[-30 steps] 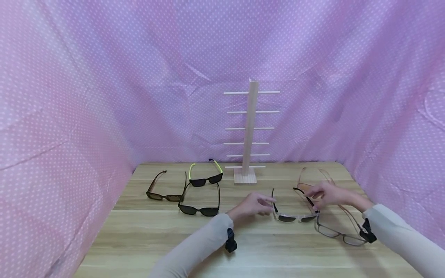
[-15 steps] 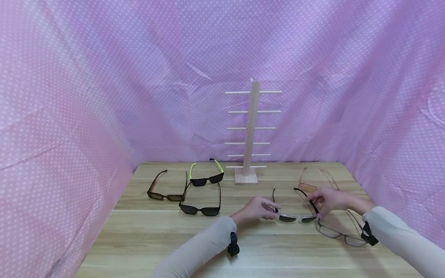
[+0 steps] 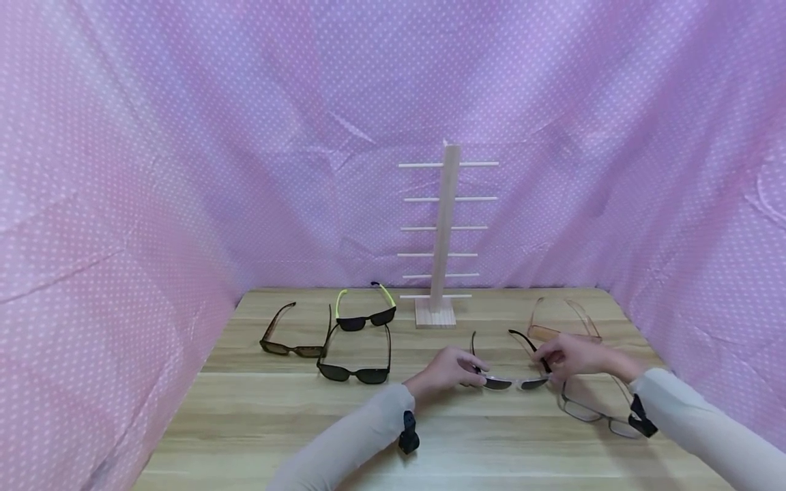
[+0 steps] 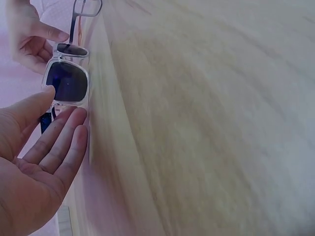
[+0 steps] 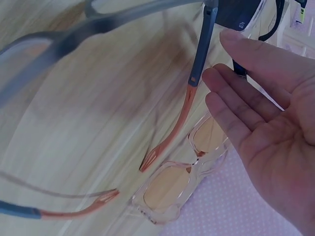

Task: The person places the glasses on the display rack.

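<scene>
A pair of clear-framed sunglasses (image 3: 497, 384) with dark lenses and black temples is between my two hands, its temples pointing away from me. My left hand (image 3: 450, 368) pinches its left end; in the left wrist view the thumb lies by the lens (image 4: 69, 83) and the fingers stretch beneath. At the other end, my right hand (image 3: 571, 356) pinches near the right hinge, its grip partly hidden. Close beside the right hand lie grey-framed glasses (image 3: 598, 416), with orange temple tips (image 5: 167, 142) in the right wrist view. Behind it are clear pinkish glasses (image 3: 543, 333) with orange-tinted lenses.
A wooden display stand (image 3: 445, 225) with several crossbars rises at the table's back. On the left lie tortoiseshell sunglasses (image 3: 276, 348), black sunglasses (image 3: 371, 376) and sunglasses with yellow-green temples (image 3: 353, 323), close together. Pink dotted cloth (image 3: 184, 170) surrounds the wooden table (image 3: 245, 423).
Both hands have closed in on the ends of the clear-framed sunglasses. The sunglasses and right hand have shifted slightly left, away from the grey glasses.
</scene>
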`<action>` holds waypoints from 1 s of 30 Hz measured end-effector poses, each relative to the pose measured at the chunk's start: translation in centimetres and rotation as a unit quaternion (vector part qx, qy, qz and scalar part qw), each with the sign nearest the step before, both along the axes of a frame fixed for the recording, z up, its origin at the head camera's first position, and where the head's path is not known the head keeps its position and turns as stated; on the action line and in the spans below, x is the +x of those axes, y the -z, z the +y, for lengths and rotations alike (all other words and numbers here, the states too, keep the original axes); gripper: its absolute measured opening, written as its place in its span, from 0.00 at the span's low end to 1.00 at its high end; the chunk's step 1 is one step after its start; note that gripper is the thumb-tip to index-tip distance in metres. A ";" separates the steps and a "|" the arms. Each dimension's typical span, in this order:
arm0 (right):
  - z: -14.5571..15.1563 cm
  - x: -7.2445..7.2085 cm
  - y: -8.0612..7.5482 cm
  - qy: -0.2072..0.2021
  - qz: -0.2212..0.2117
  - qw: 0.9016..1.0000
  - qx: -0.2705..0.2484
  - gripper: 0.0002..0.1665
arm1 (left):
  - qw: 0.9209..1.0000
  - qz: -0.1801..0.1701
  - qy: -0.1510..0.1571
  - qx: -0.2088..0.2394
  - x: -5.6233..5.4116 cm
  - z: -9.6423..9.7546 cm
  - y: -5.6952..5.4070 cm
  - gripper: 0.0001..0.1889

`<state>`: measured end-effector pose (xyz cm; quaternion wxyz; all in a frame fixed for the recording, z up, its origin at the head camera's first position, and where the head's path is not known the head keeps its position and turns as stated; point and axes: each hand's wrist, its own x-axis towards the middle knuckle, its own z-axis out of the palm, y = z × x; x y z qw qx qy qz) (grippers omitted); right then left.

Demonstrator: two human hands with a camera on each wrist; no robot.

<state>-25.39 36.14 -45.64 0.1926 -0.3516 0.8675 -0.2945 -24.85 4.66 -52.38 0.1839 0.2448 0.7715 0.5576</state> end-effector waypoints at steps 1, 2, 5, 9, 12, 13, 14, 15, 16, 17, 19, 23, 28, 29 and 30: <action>0.0 -0.1 0.1 0.001 -0.004 1.000 -0.002 0.25 | 1.000 0.002 -0.002 -0.001 -0.1 -0.1 0.0 0.12; -0.1 -0.2 0.1 0.002 -0.007 1.000 -0.004 0.24 | 1.000 0.003 -0.003 -0.002 -0.1 -0.2 0.1 0.11; -0.3 -0.4 0.3 0.001 -0.006 1.000 -0.011 0.20 | 1.000 -0.008 -0.004 0.009 -0.3 -0.5 0.1 0.10; -0.7 -0.8 0.4 -0.003 0.000 1.000 -0.022 0.16 | 0.999 -0.023 -0.015 0.022 -0.5 -0.8 -0.1 0.09; -1.0 -1.1 0.5 -0.003 0.010 0.999 -0.031 0.15 | 0.999 -0.028 -0.031 0.019 -0.9 -1.1 -0.2 0.08; -1.1 -1.2 0.5 -0.003 0.010 0.999 -0.036 0.15 | 0.999 -0.032 -0.039 0.020 -1.0 -1.2 -0.1 0.08; -1.2 -1.3 0.6 0.000 0.006 0.999 -0.041 0.14 | 0.998 -0.035 -0.044 0.020 -1.2 -1.3 -0.1 0.08; -1.3 -1.4 0.6 0.003 0.002 0.999 -0.045 0.14 | 0.998 -0.039 -0.049 0.020 -1.3 -1.4 -0.2 0.07; -1.3 -1.5 0.7 0.011 -0.003 0.999 -0.050 0.14 | 0.997 -0.046 -0.053 0.023 -1.4 -1.5 -0.2 0.07; -1.4 -1.5 0.7 0.020 -0.016 0.998 -0.056 0.15 | 0.997 -0.050 -0.056 0.026 -1.5 -1.5 -0.3 0.08; -1.4 -1.6 0.8 0.039 -0.037 0.996 -0.067 0.15 | 0.996 -0.058 -0.057 0.035 -1.6 -1.7 -0.4 0.08; -1.2 -1.6 1.0 0.060 -0.058 0.992 -0.091 0.17 | 0.995 -0.068 -0.048 0.053 -1.9 -1.9 -0.6 0.09; -1.1 -2.0 1.1 0.059 -0.074 0.989 -0.115 0.19 | 0.993 -0.091 -0.045 0.067 -2.3 -2.3 -0.5 0.09; -1.1 -2.1 1.1 0.060 -0.075 0.989 -0.115 0.19 | 0.992 -0.096 -0.046 0.067 -2.4 -2.4 -0.5 0.10; -1.1 -2.2 1.0 0.062 -0.077 0.989 -0.114 0.18 | 0.992 -0.100 -0.046 0.065 -2.5 -2.5 -0.5 0.10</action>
